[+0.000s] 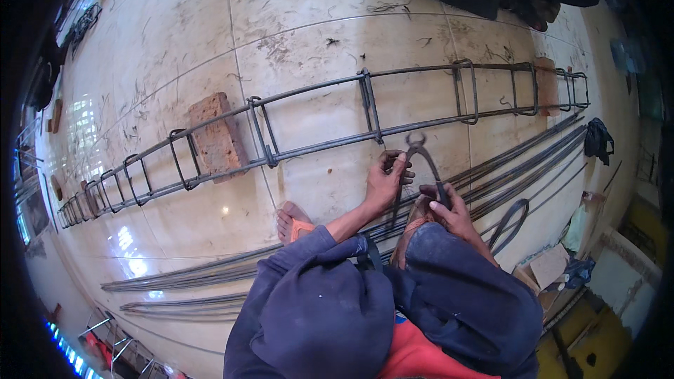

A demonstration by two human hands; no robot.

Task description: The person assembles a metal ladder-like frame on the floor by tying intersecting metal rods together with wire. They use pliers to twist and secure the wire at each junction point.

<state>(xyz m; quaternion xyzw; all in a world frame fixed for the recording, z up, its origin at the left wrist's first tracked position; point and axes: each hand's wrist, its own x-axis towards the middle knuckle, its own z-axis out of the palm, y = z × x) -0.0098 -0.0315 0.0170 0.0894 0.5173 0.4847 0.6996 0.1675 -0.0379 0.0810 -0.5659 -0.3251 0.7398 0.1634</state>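
A long cage of steel rebar [316, 142] with bent stirrups [370, 105] lies across the tiled floor ahead of me. My left hand [384, 182] is pinched closed just below the cage's near bar, beside a stirrup. A thin wire [383, 146] shows between its fingertips and the bar. My right hand [451, 212] grips one handle of dark metal pincers [425, 152]. Their jaws are apart and point up toward the cage, short of touching it. The other handle slants down behind my left hand's fingers; whether they touch it I cannot tell.
A brick [215, 137] props the cage at left, another [545, 85] at right. Bundles of loose rods [523, 168] run behind my legs. A black coil [509, 227], a black bag [598, 139] and a cardboard box [547, 267] lie at right. Wire scraps litter the floor.
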